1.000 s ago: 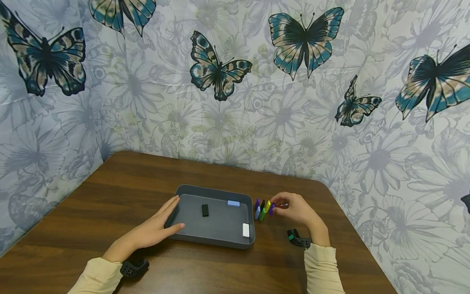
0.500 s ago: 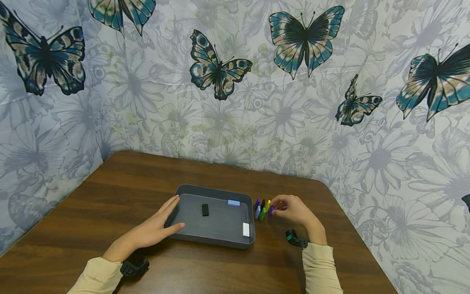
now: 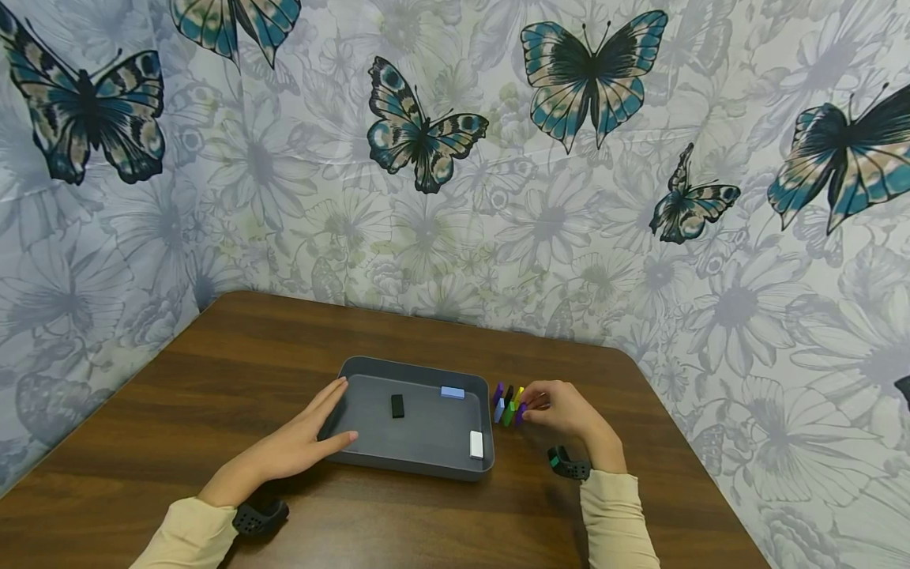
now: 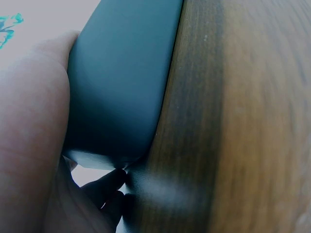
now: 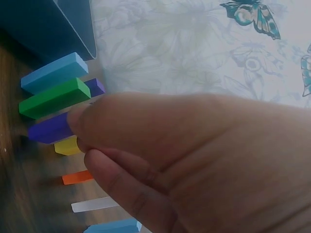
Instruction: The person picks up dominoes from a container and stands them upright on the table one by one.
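My right hand (image 3: 569,411) pinches an upright purple domino (image 5: 51,128) with thumb and fingers, just right of the tray. Close around it stand a green domino (image 5: 53,98), a light blue one, a second purple one, and a yellow domino (image 5: 68,145) partly behind my fingers. On the left, my left hand (image 3: 284,454) rests at the near left corner of a grey tray (image 3: 405,468), thumb on the front rim and straight fingers along the left side. Inside the tray lie a black domino (image 3: 397,406), a light blue domino (image 3: 452,393) and a white domino (image 3: 476,445).
Past the pinched piece, the right wrist view shows an orange domino (image 5: 77,177), a white domino (image 5: 95,205) and a blue domino (image 5: 112,226). The wooden table (image 3: 284,340) meets a butterfly-patterned wall (image 3: 540,261) at its far edge.
My right hand has shifted slightly left and toward me, and the purple domino has moved with it toward the green one. The left hand and tray stay put.
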Tool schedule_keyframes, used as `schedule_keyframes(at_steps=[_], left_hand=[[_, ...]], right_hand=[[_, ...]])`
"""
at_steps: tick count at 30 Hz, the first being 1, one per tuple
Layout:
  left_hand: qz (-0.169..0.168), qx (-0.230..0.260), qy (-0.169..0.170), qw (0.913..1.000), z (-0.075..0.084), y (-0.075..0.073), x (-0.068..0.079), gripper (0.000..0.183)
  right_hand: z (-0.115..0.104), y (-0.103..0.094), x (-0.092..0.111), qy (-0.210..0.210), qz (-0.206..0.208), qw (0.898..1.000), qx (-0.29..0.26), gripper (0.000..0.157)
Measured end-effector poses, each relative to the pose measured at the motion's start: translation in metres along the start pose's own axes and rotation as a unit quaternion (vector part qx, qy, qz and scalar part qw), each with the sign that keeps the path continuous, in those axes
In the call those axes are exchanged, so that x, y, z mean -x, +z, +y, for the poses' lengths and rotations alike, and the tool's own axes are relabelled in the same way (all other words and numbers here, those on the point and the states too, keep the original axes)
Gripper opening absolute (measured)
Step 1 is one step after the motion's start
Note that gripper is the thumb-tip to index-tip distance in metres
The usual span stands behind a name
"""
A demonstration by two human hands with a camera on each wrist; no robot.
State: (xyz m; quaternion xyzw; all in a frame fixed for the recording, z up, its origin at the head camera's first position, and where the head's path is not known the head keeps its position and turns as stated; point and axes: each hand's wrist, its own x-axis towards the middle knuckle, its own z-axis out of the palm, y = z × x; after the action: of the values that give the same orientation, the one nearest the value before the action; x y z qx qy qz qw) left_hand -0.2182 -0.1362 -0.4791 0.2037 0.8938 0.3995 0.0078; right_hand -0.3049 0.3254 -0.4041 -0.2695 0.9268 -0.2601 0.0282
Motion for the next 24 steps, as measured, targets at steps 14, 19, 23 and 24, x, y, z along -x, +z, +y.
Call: schedule_keyframes(at_steps=[14, 19, 23, 24], left_hand=[[0.000, -0.002, 0.000, 1.0000, -0.0001, 0.0003, 0.0004, 0.095], [0.001, -0.001, -0.003, 1.0000, -0.0015, 0.0008, -0.0012, 0.094], [0.001, -0.003, -0.004, 1.0000, -0.0019, 0.0008, -0.0016, 0.093], [0.000, -0.003, -0.004, 1.0000, -0.0019, 0.0008, -0.0016, 0.093]], right_hand=[[0.0000, 0.0051, -0.0005, 0.007, 0.005, 1.000, 0.001, 0.016], [-0.0011, 0.0060, -0.0007, 0.010, 0.004, 1.000, 0.000, 0.015], [-0.0011, 0.0067, -0.0010, 0.008, 0.003, 1.000, 0.001, 0.015], [-0.0009, 0.0068, -0.0011, 0.008, 0.004, 1.000, 0.002, 0.015]])
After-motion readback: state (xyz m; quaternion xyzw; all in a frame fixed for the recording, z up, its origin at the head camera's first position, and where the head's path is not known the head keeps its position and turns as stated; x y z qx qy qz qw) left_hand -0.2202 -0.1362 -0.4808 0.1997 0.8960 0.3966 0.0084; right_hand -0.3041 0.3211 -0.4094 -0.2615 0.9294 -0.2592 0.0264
